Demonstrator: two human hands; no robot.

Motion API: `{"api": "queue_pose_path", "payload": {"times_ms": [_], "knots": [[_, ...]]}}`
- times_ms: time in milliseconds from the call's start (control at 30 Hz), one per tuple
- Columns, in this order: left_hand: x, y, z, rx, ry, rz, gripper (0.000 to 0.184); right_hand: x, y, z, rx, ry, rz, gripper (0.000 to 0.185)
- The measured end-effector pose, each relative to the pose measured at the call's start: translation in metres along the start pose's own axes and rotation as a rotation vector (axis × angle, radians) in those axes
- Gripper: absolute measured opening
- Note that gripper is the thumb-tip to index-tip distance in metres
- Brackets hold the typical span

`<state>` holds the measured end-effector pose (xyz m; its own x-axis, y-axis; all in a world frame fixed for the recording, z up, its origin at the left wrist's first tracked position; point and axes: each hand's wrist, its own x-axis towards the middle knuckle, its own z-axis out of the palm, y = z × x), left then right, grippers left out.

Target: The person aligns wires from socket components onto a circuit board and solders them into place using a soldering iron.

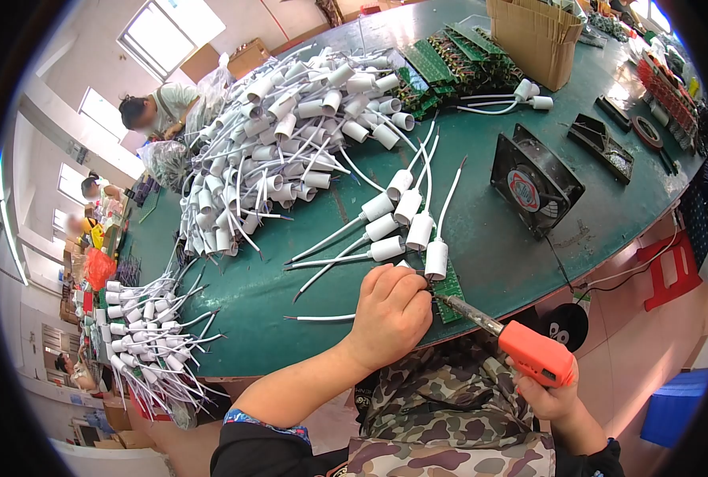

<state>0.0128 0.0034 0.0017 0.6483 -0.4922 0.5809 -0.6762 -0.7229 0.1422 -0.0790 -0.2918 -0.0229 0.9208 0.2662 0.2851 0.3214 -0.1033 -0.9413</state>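
My left hand [392, 312] is closed at the near table edge, around a mostly hidden white lamp socket. Its white wire [322, 319] runs out to the left from under the hand. Just right of these fingers lies a green circuit board [448, 296]. My right hand [551, 396] grips the orange handle of a soldering iron [538, 351], whose metal tip points at the board beside my left fingertips. Several white lamp sockets [419, 230] with wires lie in two rows directly beyond the hands. One socket [436, 261] stands over the board's far end.
A large heap of white lamp sockets [282, 127] covers the far left; another bunch [143, 318] hangs by the left edge. Green circuit boards [433, 67] are stacked before a cardboard box [535, 40]. A black fan [535, 179] and a black tray [600, 147] stand right.
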Motion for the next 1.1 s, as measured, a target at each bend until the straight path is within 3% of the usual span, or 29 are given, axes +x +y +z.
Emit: {"api": "queue_pose_path", "payload": {"times_ms": [100,300,433,567,633,700,800,1100], "knots": [[0.0,0.0,0.001,0.001,-0.002,-0.001,0.019,-0.001,0.003,0.002,-0.034,0.026,-0.056,0.042],[-0.001,0.0,0.001,0.003,-0.002,-0.001,0.018,-0.007,0.002,-0.004,0.071,-0.013,0.085,0.037],[-0.001,0.0,0.001,0.004,0.004,-0.001,0.018,-0.005,-0.008,0.0,0.152,0.083,0.147,0.034],[0.0,0.001,0.001,0.003,0.005,-0.004,0.018,-0.001,0.002,-0.007,0.053,0.015,-0.021,0.039],[0.0,0.001,0.001,0.003,0.006,-0.004,0.018,0.0,0.001,-0.006,0.109,0.033,0.003,0.04],[0.0,0.0,0.001,0.002,0.01,-0.001,0.017,-0.002,-0.012,0.002,0.254,0.116,0.172,0.036],[-0.001,0.0,0.001,0.005,0.011,-0.001,0.018,-0.006,-0.005,0.005,0.234,0.14,0.128,0.036],[-0.001,0.0,0.001,-0.002,0.011,-0.004,0.018,0.001,-0.008,0.0,0.146,0.033,0.142,0.033]]}}
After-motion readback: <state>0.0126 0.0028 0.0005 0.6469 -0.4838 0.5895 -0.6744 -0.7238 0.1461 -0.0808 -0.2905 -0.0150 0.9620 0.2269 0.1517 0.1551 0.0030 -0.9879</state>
